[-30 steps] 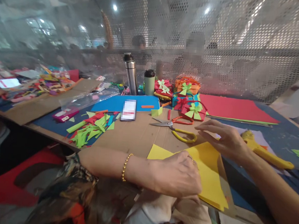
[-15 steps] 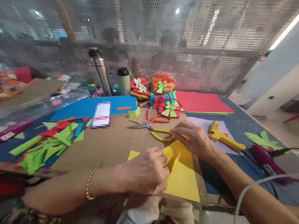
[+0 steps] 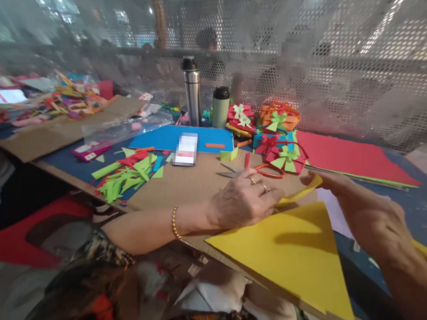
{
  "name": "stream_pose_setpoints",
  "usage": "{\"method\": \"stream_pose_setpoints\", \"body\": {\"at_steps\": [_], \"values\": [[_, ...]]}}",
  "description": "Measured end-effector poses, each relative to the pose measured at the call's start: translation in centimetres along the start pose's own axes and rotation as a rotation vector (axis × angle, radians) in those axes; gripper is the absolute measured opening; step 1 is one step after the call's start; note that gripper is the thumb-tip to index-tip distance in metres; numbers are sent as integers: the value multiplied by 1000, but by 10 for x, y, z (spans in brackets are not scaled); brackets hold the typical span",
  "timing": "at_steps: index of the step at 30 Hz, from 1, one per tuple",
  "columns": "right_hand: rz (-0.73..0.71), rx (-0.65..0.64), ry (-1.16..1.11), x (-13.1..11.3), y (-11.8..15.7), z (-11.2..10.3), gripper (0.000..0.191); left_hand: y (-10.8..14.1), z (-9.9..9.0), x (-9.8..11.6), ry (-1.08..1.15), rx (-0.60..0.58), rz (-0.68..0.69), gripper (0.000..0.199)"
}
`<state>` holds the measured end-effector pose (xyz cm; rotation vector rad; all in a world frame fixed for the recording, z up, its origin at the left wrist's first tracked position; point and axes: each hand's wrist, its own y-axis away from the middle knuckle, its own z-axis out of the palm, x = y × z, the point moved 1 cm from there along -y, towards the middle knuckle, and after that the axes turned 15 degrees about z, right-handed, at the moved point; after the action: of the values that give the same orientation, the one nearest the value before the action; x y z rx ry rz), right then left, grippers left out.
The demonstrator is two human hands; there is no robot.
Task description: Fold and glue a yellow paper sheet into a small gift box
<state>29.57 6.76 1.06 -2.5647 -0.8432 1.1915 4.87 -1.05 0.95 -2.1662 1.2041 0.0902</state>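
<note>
The left hand (image 3: 247,200) hides part of the scissors (image 3: 230,174) (perhaps one handle); the phone screen (image 3: 186,149) is blurred.

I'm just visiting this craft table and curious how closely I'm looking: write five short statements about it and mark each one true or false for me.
1. The left hand wears rings. True.
2. The sheet nearest the person is blue. False: it is a yellow sheet.
3. The scissors lie on cardboard. True.
4. The red sheet lies left of the blue one. False: the red sheet is to the right of the blue sheet.
5. The green bottle stands right of the silver bottle. True.
</note>
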Motion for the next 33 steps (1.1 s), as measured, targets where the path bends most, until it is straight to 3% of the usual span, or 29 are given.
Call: {"method": "stream_pose_setpoints", "body": {"at_steps": [5,9,14,18,25,28,33], "values": [[25,54,-425,-21,1,7,36,2,2,-2,118,69,-14,32],[-8,-25,-400,-33,2,9,8,2,6,-5,295,133,-120,30],[140,319,-582,-23,-1,12,20,8,11,-20,555,233,-440,24],[243,280,-648,-18,-8,16,26,9,12,-31,874,209,-703,27],[350,222,-636,-6,-18,28,32,14,15,-39,1130,270,-1030,40],[322,261,-592,0,-19,30,27,17,18,-43,1141,308,-1103,45],[245,317,-433,10,-16,30,17,15,18,-43,1105,326,-1180,37]]}}
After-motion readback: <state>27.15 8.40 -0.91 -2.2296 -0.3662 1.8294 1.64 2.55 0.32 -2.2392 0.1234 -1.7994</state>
